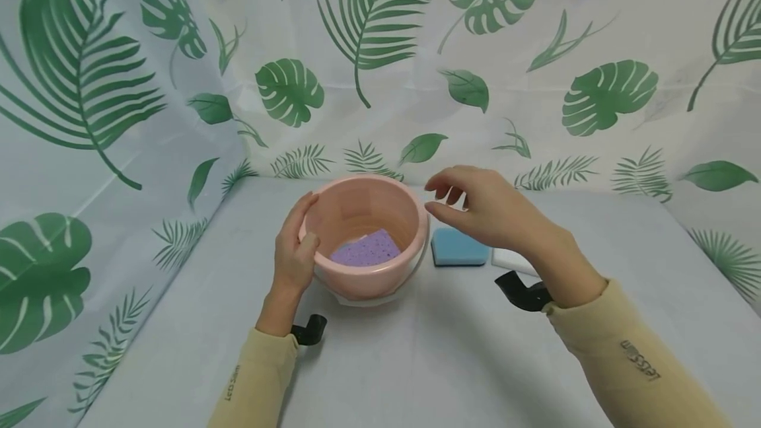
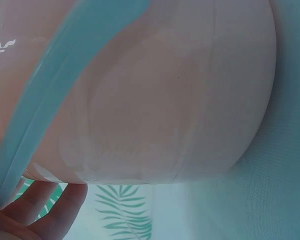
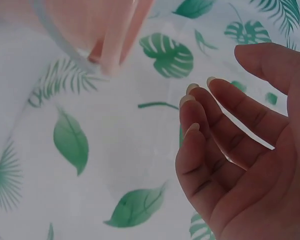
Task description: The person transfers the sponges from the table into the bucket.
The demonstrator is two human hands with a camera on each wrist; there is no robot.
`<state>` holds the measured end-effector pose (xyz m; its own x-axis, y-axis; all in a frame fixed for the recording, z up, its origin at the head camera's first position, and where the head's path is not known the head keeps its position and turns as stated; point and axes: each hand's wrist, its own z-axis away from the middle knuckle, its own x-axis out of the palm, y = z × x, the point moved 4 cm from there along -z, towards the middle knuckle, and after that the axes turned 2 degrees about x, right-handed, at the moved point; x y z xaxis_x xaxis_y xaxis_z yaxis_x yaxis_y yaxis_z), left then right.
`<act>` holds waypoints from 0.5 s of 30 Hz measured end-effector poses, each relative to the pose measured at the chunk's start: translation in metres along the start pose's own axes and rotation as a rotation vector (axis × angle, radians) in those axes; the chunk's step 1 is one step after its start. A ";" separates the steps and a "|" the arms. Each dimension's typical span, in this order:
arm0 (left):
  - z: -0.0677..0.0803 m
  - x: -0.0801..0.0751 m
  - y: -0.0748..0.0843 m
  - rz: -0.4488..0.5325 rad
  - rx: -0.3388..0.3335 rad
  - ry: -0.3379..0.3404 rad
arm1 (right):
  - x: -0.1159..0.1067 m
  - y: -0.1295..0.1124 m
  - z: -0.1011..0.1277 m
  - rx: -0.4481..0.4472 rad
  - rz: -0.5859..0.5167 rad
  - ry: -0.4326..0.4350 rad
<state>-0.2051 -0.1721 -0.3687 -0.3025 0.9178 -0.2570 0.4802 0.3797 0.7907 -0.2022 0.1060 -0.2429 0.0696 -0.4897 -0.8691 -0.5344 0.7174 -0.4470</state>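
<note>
A pink bucket (image 1: 362, 279) stands on the table with a purple sponge (image 1: 371, 249) lying inside it. My left hand (image 1: 294, 249) grips the bucket's left rim, thumb bent over the edge. In the left wrist view, fingers (image 2: 65, 210) reach along the bucket's outer wall beside its pale handle (image 2: 50, 90). To the right of the rim, my right hand (image 1: 481, 203) hovers with loosely bent fingers, apart from the bucket. Nothing lies in the right palm in the right wrist view. Below this hand is a blue sponge (image 1: 458, 248) with a dark underside.
A white block-like item (image 1: 514, 261) lies right of the blue sponge, partly covered by the right forearm. Black wrist mounts (image 1: 523, 290) stick out from both sleeves. A white curtain with green leaf prints (image 1: 410, 65) rises behind and left of the pale table (image 1: 428, 362).
</note>
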 end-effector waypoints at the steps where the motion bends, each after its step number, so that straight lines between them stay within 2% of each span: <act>1: 0.000 0.000 0.000 0.000 -0.002 0.001 | -0.002 0.003 0.004 0.001 0.001 0.012; 15: 0.001 0.001 0.000 0.003 -0.009 0.011 | -0.011 0.051 0.049 0.015 -0.002 0.169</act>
<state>-0.2043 -0.1710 -0.3691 -0.3102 0.9176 -0.2485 0.4739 0.3758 0.7964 -0.1893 0.1722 -0.2664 -0.0724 -0.5666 -0.8208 -0.5214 0.7230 -0.4532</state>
